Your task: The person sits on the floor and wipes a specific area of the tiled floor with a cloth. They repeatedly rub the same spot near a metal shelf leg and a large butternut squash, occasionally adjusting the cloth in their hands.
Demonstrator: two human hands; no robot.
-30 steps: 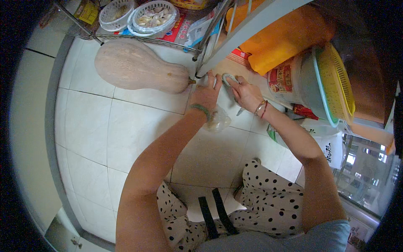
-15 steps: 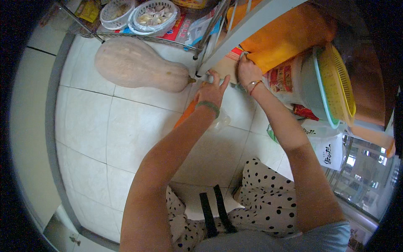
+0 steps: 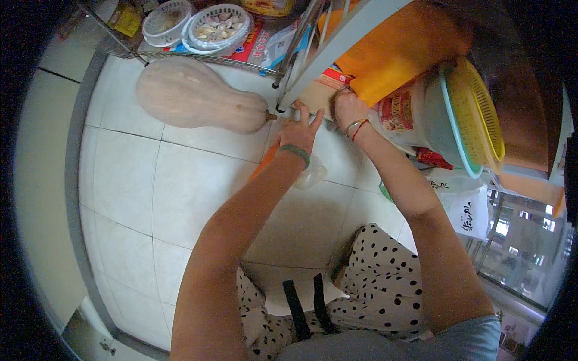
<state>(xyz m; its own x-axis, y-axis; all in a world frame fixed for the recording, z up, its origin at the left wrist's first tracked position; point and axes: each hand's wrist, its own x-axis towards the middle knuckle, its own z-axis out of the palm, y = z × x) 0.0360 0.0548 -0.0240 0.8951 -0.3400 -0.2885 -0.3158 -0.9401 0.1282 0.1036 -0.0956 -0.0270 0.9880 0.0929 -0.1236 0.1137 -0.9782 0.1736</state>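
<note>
My left hand [image 3: 297, 133], with a green beaded bracelet, is low over the floor. Its thumb and index finger stretch apart toward a beige cardboard piece with a red strip [image 3: 332, 77]. An orange thing [image 3: 264, 163] lies under its wrist; whether the bent fingers touch it is hidden. My right hand [image 3: 351, 109] is closed at the edge of the cardboard, just below an orange sheet or bag [image 3: 385, 60]. What its fingers hold is hidden. Left of my hands a large pale butternut squash [image 3: 192, 95] lies on its side, stem toward my left hand.
A wire rack [image 3: 211, 55] holds white baskets, one with garlic cloves [image 3: 221, 25]. A pale rack post [image 3: 337, 51] slants close over both hands. On the right stand a yellow colander [image 3: 475, 114], a teal-rimmed basin [image 3: 454, 126] and a white bag [image 3: 469, 210]. A translucent bag [image 3: 312, 175] lies below my left hand.
My right hand has come slightly toward me along the cardboard, its fingers now more curled. My left hand is nearly where it was. The whole view has shifted a little.
</note>
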